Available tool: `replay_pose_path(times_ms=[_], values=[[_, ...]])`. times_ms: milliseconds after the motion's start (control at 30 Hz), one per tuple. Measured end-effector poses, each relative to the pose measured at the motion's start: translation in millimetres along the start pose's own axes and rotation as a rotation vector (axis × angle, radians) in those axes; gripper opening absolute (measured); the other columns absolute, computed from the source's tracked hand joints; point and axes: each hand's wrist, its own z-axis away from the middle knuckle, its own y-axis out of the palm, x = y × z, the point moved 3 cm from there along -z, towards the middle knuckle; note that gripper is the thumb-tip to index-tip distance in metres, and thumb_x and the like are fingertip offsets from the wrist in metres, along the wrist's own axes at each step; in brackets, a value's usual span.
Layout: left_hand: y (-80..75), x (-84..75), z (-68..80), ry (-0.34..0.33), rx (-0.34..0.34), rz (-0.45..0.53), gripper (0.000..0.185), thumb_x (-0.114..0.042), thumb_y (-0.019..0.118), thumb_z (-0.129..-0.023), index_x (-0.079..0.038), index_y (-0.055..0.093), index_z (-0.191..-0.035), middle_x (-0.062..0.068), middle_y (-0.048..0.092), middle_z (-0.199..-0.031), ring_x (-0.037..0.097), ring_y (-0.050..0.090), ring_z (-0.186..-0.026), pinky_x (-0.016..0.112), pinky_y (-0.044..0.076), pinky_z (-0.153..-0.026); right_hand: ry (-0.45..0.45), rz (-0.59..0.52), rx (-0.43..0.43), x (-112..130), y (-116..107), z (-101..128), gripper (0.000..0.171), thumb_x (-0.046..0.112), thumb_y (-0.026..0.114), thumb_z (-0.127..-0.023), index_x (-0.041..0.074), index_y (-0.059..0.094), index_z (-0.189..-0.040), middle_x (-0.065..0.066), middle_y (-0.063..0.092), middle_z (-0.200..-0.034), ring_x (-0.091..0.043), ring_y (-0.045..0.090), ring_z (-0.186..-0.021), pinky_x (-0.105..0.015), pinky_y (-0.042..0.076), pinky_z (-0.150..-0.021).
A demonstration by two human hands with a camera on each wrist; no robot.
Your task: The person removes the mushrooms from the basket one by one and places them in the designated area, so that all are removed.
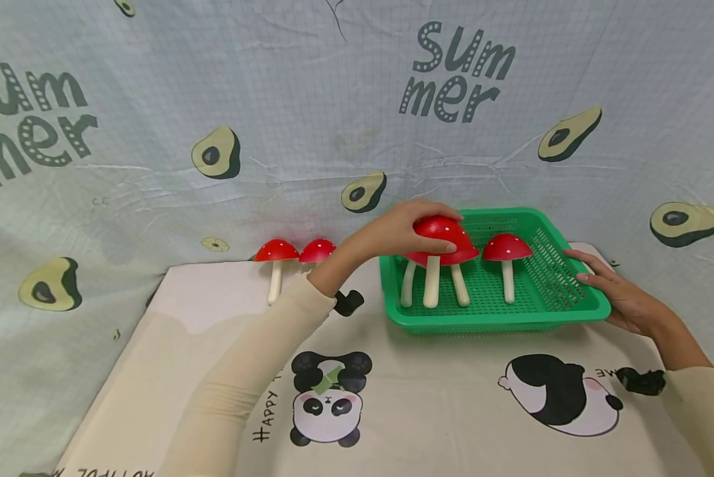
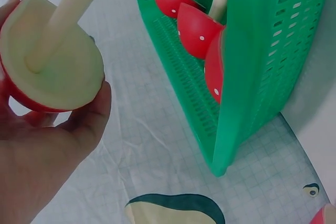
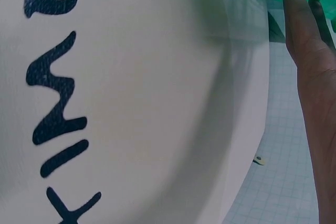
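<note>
Two hands in play. Left hand (image 1: 401,232) grips a red toy mushroom (image 1: 437,233) by its cap, fingers curled over the top; the stem points down into the green basket (image 1: 595,308), over the left half. Left wrist view confirms it: fingers (image 2: 89,119) wrapped round the cap rim, pale underside and stem facing the camera.

Right hand (image 1: 616,295) lies flat against the basket's right rim, fingers straight, nothing pinched. Right wrist view shows a fingertip (image 3: 294,3) touching the green edge.

Basket contents: a couple more red caps on pale stems crowded just under the held one, stems leaning, plus one standing mushroom (image 1: 506,255) to the right, upright and apart from the rest.

Outside the basket, two mushrooms (image 1: 294,252) stand side by side at the back of the mat, caps nearly touching, left of the left forearm.

Surface: a cream mat (image 1: 452,411) with panda cartoons (image 1: 327,397) and black lettering, lying flat, basket on its right rear part.

Room: pale grid-pattern backdrop cloth (image 1: 309,99) printed with avocados and "Summer", wrinkled, draping down behind and round the mat on both sides.
</note>
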Motion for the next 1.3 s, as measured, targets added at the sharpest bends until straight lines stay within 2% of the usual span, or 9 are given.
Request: replay_pose_path(times_ms=[267,667,833,967,1133,1300], values=[[-6.4,8.8,11.5,-0.046,0.005,0.046,0.047,-0.040,0.071,-0.093,-0.026,0.062,-0.137,0.000,0.052,-0.138,0.016,0.046,-0.126,0.028,0.055,-0.089,0.006,0.011,-0.010,0.0,-0.1,0.1,0.053,0.008,0.026,-0.112,0.037,0.024,-0.157,0.006,0.046,-0.136,-0.018,0.068,-0.108,-0.039,0.060,-0.085],[-16.1,19.6,23.3,-0.065,0.017,0.043,0.046,-0.041,0.071,-0.093,-0.025,0.064,-0.136,-0.006,0.060,-0.131,0.013,0.053,-0.117,0.030,0.055,-0.088,0.020,0.005,-0.032,-1.3,-1.8,0.8,0.053,0.008,0.027,-0.112,0.037,0.025,-0.157,0.006,0.048,-0.134,-0.019,0.069,-0.106,-0.039,0.060,-0.084],[-22.9,25.8,29.0,-0.133,0.045,0.002,0.045,-0.046,0.071,-0.093,-0.029,0.065,-0.134,-0.011,0.060,-0.129,0.010,0.054,-0.115,0.029,0.053,-0.089,0.018,0.009,-0.028,-1.7,-2.0,0.6,0.054,0.009,0.027,-0.112,0.037,0.024,-0.157,0.006,0.046,-0.135,-0.019,0.069,-0.106,-0.039,0.060,-0.084],[-33.6,26.8,32.5,-0.171,0.059,-0.043,0.046,-0.045,0.070,-0.093,-0.025,0.065,-0.135,-0.007,0.061,-0.132,0.011,0.055,-0.117,0.031,0.050,-0.094,0.014,0.020,-0.036,-2.3,-3.0,1.3,0.053,0.009,0.027,-0.112,0.037,0.025,-0.157,0.006,0.047,-0.134,-0.019,0.069,-0.105,-0.039,0.061,-0.084],[-46.9,30.9,39.7,-0.258,0.045,-0.095,0.048,-0.045,0.069,-0.093,-0.024,0.064,-0.136,-0.002,0.059,-0.136,0.015,0.051,-0.122,0.035,0.049,-0.097,0.011,0.026,-0.038,-2.0,-3.3,1.2,0.053,0.009,0.027,-0.112,0.037,0.024,-0.157,0.006,0.047,-0.134,-0.019,0.069,-0.105,-0.038,0.061,-0.083],[-54.4,42.8,50.8,-0.335,0.024,-0.092,0.051,-0.044,0.069,-0.093,-0.021,0.062,-0.138,0.002,0.058,-0.135,0.020,0.051,-0.121,0.038,0.050,-0.096,0.020,0.033,-0.047,-2.3,-2.7,0.3,0.052,0.009,0.028,-0.112,0.037,0.025,-0.156,0.006,0.046,-0.134,-0.019,0.069,-0.104,-0.038,0.061,-0.083]])
